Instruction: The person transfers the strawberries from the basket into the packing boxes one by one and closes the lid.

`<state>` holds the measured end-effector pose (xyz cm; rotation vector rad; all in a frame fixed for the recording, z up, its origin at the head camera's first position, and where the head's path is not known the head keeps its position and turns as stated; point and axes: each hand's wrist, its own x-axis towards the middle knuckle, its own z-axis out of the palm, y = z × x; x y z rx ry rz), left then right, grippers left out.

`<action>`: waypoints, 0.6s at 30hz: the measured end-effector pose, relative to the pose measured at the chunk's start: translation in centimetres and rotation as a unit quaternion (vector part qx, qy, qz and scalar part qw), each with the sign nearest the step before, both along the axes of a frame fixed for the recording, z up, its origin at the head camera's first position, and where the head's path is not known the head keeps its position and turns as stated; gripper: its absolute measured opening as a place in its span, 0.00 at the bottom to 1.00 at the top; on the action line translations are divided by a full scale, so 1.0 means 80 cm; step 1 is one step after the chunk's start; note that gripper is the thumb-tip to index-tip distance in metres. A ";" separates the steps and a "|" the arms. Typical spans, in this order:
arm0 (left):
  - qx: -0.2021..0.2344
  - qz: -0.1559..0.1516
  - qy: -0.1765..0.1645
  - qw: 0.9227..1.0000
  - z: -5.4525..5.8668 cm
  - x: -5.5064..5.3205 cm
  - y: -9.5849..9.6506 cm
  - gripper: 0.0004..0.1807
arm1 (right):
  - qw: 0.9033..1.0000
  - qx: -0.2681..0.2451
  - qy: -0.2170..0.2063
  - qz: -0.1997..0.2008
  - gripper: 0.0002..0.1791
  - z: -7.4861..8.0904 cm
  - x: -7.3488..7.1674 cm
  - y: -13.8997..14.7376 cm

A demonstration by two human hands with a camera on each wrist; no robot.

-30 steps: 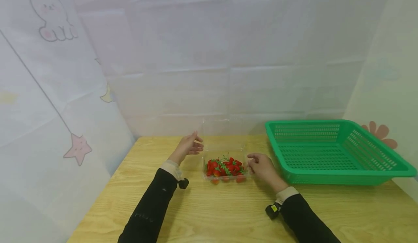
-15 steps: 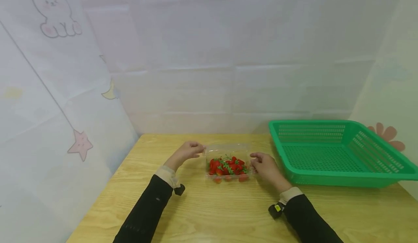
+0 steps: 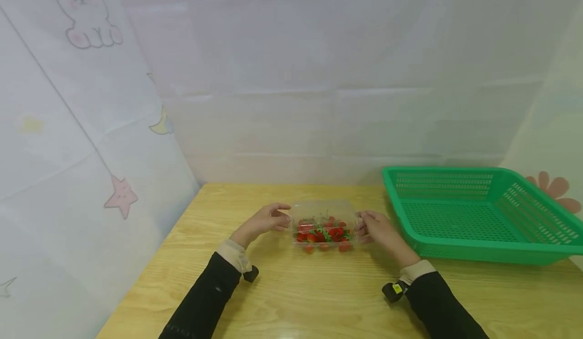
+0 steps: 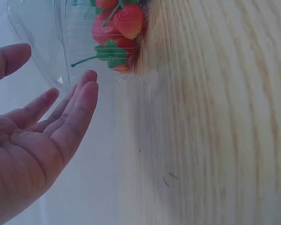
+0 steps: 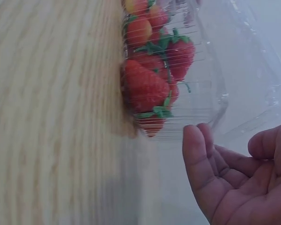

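Note:
A clear plastic clamshell box [image 3: 321, 208] holds red strawberries [image 3: 336, 232] with green leaves and stems. Its lid slants low over the fruit. At the left side, my left hand [image 3: 265, 221] has its fingertips close by the box; in the left wrist view that hand [image 4: 42, 140] has thumb and fingers spread apart, nothing between them. My right hand [image 3: 381, 234] is at the opposite side, fingertips right at the box edge. From the right wrist, the same hand [image 5: 243, 178] shows loosely bent fingers beside the clear wall, thumb apart from them.
A large green plastic basket [image 3: 492, 248] stands on the wooden table [image 3: 291, 298] to the right of the box, close beyond my right hand. A pale wall covering [image 3: 273, 76] with printed drawings rises behind the table and along its sides.
The box lid has swung down from upright to low over the strawberries. My left hand came down alongside it. My right hand stays by the right side, its fingers shifted slightly.

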<state>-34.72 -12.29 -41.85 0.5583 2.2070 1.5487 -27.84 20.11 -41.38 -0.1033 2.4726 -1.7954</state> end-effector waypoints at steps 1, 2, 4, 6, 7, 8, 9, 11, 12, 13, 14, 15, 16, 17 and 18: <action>-0.003 0.000 0.001 1.000 0.000 0.001 0.001 0.28 | 1.000 -0.002 0.000 0.008 0.26 0.003 0.002 0.001; -0.003 0.000 0.002 1.000 0.000 0.001 0.002 0.28 | 1.000 -0.002 0.003 0.018 0.26 0.005 0.003 0.002; -0.005 0.001 0.002 1.000 -0.001 0.003 0.004 0.28 | 1.000 -0.002 -0.001 0.027 0.26 0.003 0.005 0.003; -0.006 0.001 0.002 1.000 -0.003 0.005 0.005 0.29 | 0.999 0.005 -0.008 0.038 0.26 0.005 0.009 0.003; -0.008 0.000 0.003 1.000 -0.003 0.006 0.006 0.29 | 0.999 0.016 -0.009 0.043 0.26 0.006 0.011 0.003; -0.009 -0.001 0.004 1.000 -0.004 0.008 0.006 0.29 | 0.999 0.028 -0.012 0.043 0.25 0.006 0.013 0.002; -0.011 0.000 0.003 1.000 -0.004 0.009 0.007 0.29 | 0.998 0.038 -0.019 0.042 0.25 0.006 0.014 0.002; -0.010 0.000 0.002 1.000 -0.005 0.011 0.007 0.30 | 0.997 0.059 -0.018 0.047 0.25 0.006 0.018 0.001; -0.008 0.000 0.000 1.000 -0.005 0.012 0.008 0.31 | 0.997 0.064 -0.018 0.047 0.25 0.006 0.020 0.000; -0.005 0.000 -0.003 1.000 -0.006 0.013 0.008 0.31 | 0.996 0.069 -0.015 0.050 0.25 0.006 0.021 0.000; -0.002 0.000 -0.007 1.000 -0.006 0.013 0.008 0.32 | 0.996 0.069 -0.015 0.050 0.25 0.005 0.023 -0.001; 0.002 0.000 -0.012 1.000 -0.006 0.014 0.009 0.33 | 0.996 0.068 -0.013 0.052 0.25 0.005 0.024 -0.001; 0.005 -0.001 -0.018 1.000 -0.006 0.015 0.009 0.34 | 0.996 0.069 -0.012 0.053 0.25 0.004 0.025 -0.001; 0.008 -0.003 -0.024 1.000 -0.007 0.015 0.009 0.35 | 0.996 0.068 -0.011 0.053 0.25 0.003 0.026 -0.002; 0.011 -0.003 -0.029 1.000 -0.007 0.016 0.010 0.36 | 0.997 0.066 -0.012 0.049 0.25 0.001 0.027 -0.003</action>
